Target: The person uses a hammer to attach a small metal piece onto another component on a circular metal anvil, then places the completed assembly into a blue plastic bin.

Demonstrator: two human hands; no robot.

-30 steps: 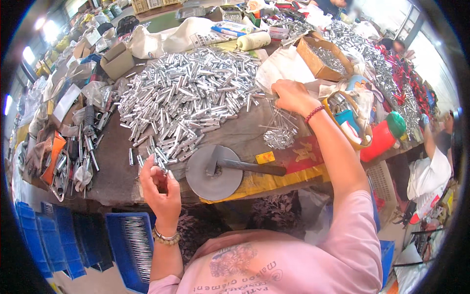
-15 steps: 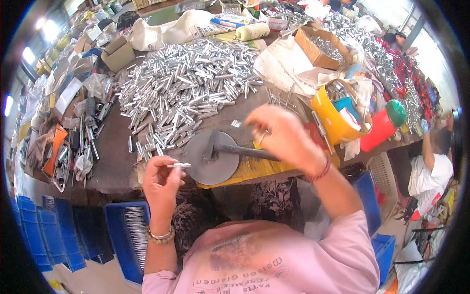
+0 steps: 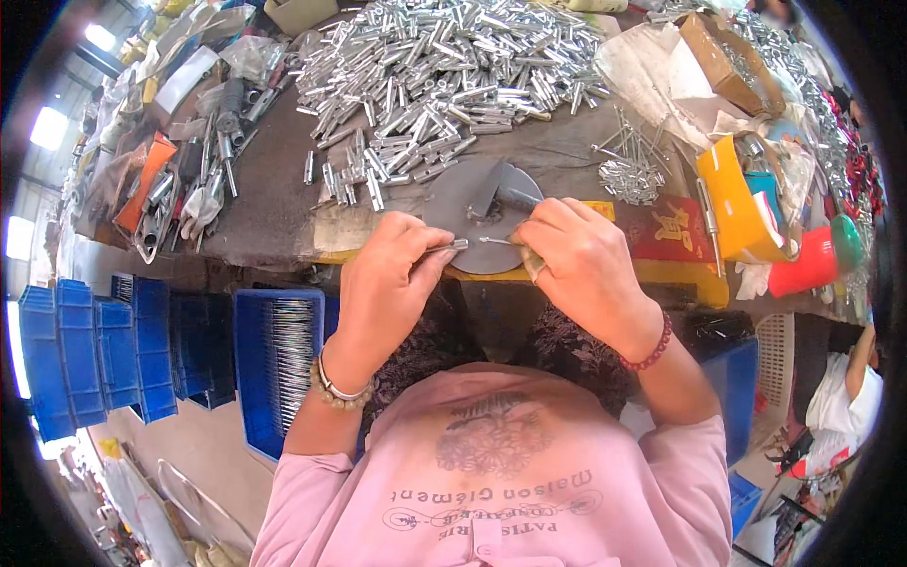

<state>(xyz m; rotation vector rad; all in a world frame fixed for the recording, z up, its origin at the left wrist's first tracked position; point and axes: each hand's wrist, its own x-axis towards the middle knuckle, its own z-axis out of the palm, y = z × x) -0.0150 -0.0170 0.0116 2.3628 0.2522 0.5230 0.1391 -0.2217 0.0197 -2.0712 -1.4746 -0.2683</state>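
i see the workbench (image 3: 283, 203) heaped with silver tubes (image 3: 444, 66), a round grey disc (image 3: 472, 213) at its near edge. my left hand (image 3: 383, 283) pinches a small metal tube (image 3: 446, 248), lying left-right over the disc. my right hand (image 3: 581, 265) pinches a thin pin (image 3: 496, 240), tip pointing left at it.

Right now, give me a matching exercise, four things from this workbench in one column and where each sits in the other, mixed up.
Things:
1. small metal tube
2. thin pin
3. pile of metal tubes
4. blue crate of rods

Places:
A. below the bench, by the left arm
B. in the right hand
C. far side of the bench
D. in the left hand

Pairs: 1-D, 2-B, 3-C, 4-A
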